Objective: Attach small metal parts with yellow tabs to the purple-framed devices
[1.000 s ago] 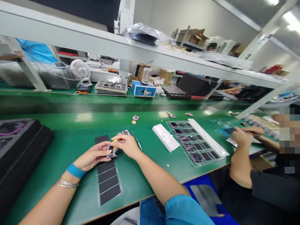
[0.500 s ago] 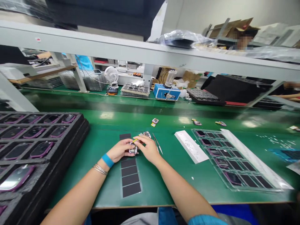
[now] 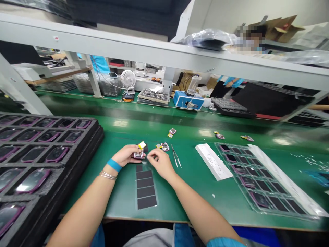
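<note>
My left hand [image 3: 128,155] grips an open smartwatch case [image 3: 138,153] with its inner parts showing. A battery with yellow edges [image 3: 142,145] stands up from the case's far side. Just to the right, my right hand [image 3: 160,160] is closed, thumb and forefinger pinched; whatever they may hold is too small to make out. Beneath and in front of the hands lies a clear strip of black rectangular pads [image 3: 145,183]. Beyond my right hand rests another open watch case [image 3: 165,146] with its battery folded out. Tweezers [image 3: 176,157] lie beside it.
A black foam tray [image 3: 58,168] of purple-rimmed watch faces fills the left. On the right are a white box [image 3: 214,162] with small scraps and a clear tray [image 3: 259,181] with watch faces and black pads. More open cases [image 3: 219,136] lie further back, below a shelf beam [image 3: 154,51].
My right hand has come away from the watch case to the right. The battery now stands raised and visible above the case in my left hand. The camera view has shifted slightly.
</note>
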The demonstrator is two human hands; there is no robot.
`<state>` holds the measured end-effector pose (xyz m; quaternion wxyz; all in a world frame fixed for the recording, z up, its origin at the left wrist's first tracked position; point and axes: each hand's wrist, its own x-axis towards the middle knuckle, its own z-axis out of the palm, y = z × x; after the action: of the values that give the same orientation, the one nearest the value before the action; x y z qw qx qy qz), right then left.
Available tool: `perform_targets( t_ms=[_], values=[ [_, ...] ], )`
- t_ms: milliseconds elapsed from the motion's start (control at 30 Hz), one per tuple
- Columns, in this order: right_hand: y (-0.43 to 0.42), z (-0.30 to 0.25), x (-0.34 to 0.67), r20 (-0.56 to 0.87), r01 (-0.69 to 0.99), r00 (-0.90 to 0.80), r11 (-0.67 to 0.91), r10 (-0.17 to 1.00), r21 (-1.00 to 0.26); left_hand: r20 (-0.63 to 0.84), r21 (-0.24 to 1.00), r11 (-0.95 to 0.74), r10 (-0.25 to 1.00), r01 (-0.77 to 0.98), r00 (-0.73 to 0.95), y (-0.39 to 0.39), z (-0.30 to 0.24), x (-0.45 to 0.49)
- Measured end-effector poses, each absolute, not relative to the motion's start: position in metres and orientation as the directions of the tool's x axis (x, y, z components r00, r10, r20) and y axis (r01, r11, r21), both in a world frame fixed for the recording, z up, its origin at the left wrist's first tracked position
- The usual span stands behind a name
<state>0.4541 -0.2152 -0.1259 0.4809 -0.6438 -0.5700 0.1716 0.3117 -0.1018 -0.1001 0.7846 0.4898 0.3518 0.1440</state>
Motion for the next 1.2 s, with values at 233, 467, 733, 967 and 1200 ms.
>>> perform_targets(
  t_ms=[233,467,733,967,1200],
  values=[
    [-0.216,-0.13,0.426,0.158,0.856,0.097,-0.002,0.983,-0.517,-0.472,0.858,0.417,0.408,0.301,0.781,-0.095,-0.096,0.298],
    [-0.209,-0.131,0.422,0.107,0.85,0.193,-0.112,0.975,-0.515,-0.473,0.858,0.422,0.427,0.292,0.771,-0.093,-0.1,0.301],
    [-0.211,-0.14,0.421,0.127,0.863,0.113,-0.034,0.985,-0.504,-0.463,0.855,0.441,0.412,0.273,0.785,-0.093,-0.099,0.299],
    [-0.22,-0.125,0.45,0.244,0.562,0.079,0.159,0.967,-0.812,-0.442,0.865,0.423,0.383,0.271,0.812,-0.091,-0.1,0.297],
    [-0.216,-0.127,0.469,0.225,0.29,0.273,0.143,0.935,-0.946,-0.399,0.886,0.429,0.515,0.175,0.759,-0.097,-0.098,0.304]
  ],
)
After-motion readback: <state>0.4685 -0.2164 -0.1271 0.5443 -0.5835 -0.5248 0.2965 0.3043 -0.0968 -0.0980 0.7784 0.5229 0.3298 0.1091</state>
